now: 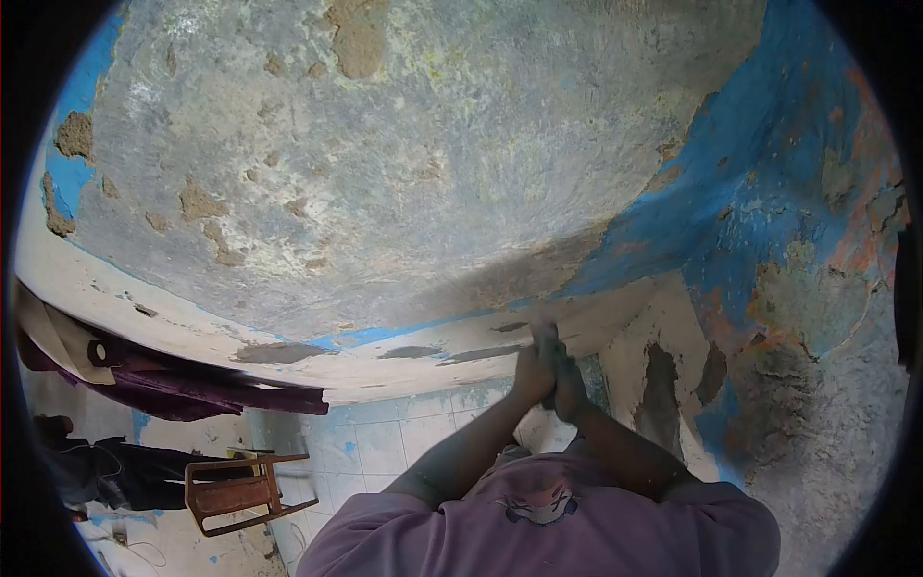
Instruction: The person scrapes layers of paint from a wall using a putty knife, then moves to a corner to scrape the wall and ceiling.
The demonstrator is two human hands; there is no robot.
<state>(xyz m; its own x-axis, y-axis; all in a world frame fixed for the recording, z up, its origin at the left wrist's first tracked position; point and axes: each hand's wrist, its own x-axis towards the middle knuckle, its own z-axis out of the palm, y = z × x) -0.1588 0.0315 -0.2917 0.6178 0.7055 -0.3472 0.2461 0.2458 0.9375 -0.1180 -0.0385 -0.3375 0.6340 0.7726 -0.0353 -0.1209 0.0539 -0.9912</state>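
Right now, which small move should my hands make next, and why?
Perhaps part the left hand and right hand slightly: they are together in front of the patchy wall, and overlap and blur hide whether they hold anything.

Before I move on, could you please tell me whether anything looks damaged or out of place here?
Yes: the wall ahead looks damaged. Its blue paint ends in ragged edges against bare grey, and brown patches show where the surface seems to have broken away.
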